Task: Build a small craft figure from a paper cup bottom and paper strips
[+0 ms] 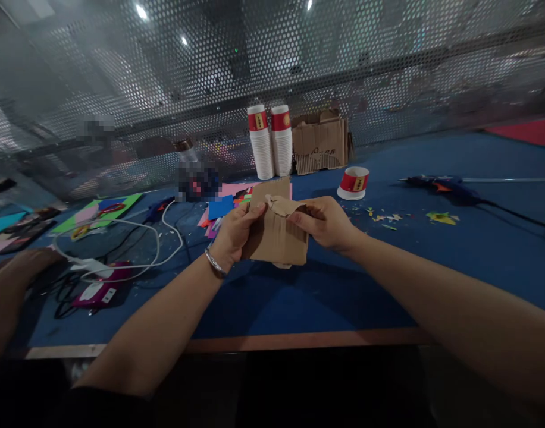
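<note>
A brown piece of cardboard [279,238] is held up above the blue table, its surface layer partly torn and curling near the top. My left hand [237,233] grips its left edge, thumb on the front face. Between the thumb and fingers of my right hand [328,223] is the loose flap of torn paper layer, lifted off the board. Behind my right hand a single paper cup [354,183] with a red band stands on the table. Coloured paper pieces [221,207] lie just beyond my left hand.
Two stacks of paper cups [261,145] and a cardboard box [321,142] stand at the back. A glue gun [446,189] lies at right, near paper scraps [441,217]. At left are a purple power strip [103,286], white cable, scissors [82,229] and another person's arm [9,291].
</note>
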The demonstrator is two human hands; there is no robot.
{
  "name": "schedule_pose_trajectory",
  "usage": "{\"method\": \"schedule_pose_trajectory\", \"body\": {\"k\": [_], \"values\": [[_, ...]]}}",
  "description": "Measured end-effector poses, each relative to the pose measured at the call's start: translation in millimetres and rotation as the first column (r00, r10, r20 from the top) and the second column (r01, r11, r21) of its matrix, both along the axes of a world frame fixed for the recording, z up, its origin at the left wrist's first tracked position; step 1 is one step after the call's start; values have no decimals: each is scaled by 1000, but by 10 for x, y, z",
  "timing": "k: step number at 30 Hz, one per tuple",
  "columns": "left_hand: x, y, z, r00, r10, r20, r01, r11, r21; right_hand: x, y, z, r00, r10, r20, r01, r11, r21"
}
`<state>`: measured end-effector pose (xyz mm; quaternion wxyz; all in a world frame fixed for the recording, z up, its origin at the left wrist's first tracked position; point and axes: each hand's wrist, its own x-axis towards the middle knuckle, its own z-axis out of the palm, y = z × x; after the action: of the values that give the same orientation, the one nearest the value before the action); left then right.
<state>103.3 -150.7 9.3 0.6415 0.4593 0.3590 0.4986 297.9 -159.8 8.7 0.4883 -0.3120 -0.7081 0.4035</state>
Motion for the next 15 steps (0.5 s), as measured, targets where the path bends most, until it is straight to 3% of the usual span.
{"method": "schedule_pose_trajectory", "body": {"k": [6, 11, 13, 15], "values": [[48, 19, -5, 999, -36, 36, 35, 999, 8, 30, -27, -49, 987, -139, 79, 124, 977, 176], [16, -11, -9, 998, -28, -55, 24, 997, -78, 103, -14, -23, 933, -251, 257, 98, 866, 491], [21, -16, 0, 999, -17, -41, 16, 999, -41, 118, 1, -3, 933, -238, 268, 80, 867, 492], [31, -13, 10, 1000, 4, -8, -3, 1000, 9, 117, 14, 22, 956, -165, 242, 65, 925, 375]]}}
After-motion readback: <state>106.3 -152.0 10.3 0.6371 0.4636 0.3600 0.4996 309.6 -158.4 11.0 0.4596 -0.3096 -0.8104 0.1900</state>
